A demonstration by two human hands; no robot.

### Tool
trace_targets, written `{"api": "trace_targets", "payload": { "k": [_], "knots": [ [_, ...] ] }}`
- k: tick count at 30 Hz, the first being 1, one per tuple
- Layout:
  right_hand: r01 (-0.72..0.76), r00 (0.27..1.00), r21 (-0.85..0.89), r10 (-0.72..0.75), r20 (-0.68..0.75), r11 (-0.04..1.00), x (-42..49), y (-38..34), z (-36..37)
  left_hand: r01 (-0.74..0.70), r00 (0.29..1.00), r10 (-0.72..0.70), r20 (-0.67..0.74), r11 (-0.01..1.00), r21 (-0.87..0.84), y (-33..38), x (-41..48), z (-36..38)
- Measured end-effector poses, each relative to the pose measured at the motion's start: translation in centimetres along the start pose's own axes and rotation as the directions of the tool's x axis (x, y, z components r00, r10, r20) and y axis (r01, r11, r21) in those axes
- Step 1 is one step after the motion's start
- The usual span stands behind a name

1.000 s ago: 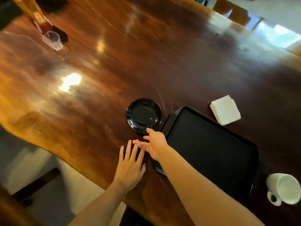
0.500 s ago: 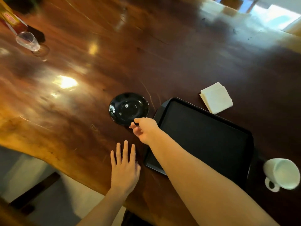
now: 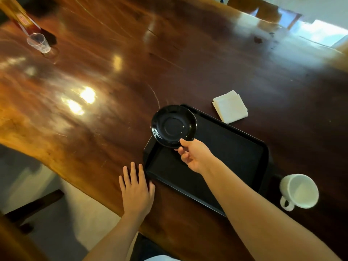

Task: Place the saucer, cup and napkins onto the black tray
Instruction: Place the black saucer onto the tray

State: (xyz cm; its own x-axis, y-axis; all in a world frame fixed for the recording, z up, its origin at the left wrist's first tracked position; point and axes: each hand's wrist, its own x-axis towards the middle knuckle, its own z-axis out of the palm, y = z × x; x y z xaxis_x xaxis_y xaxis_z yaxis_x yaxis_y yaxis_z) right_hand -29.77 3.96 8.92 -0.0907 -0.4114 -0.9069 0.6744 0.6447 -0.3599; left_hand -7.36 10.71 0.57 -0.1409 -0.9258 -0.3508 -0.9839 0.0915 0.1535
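Note:
My right hand (image 3: 194,155) pinches the near rim of the black saucer (image 3: 173,126) and holds it in the air over the far left corner of the black tray (image 3: 235,153). My left hand (image 3: 136,191) lies flat on the wooden table, fingers spread, just left of the tray's near left corner. A stack of white napkins (image 3: 230,106) rests on the table beyond the tray's far edge. The white cup (image 3: 298,191) stands on the table to the right of the tray, handle toward me.
The glossy wooden table (image 3: 131,63) has an irregular near edge at left, with floor below. A clear plastic cup (image 3: 39,43) and a red and yellow carton (image 3: 19,17) stand at the far left.
My right hand gripped the saucer's rim, lifted it off the table and carried it right, over the tray's corner. My left hand stayed flat on the table.

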Motion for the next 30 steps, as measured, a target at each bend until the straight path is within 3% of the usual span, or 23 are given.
{"api": "trace_targets", "payload": {
  "k": [13,30],
  "knots": [
    [-0.063,0.996,0.088,0.069,-0.065,0.994,1.8,-0.4,-5.8,0.059,0.994,-0.067,-0.085,0.994,-0.095,0.3,-0.5,1.5],
    [-0.084,0.992,0.079,0.091,-0.092,0.993,3.6,-1.0,-5.7,0.051,0.989,-0.051,-0.141,0.999,-0.009,-0.1,-0.4,2.7]
  ]
}}
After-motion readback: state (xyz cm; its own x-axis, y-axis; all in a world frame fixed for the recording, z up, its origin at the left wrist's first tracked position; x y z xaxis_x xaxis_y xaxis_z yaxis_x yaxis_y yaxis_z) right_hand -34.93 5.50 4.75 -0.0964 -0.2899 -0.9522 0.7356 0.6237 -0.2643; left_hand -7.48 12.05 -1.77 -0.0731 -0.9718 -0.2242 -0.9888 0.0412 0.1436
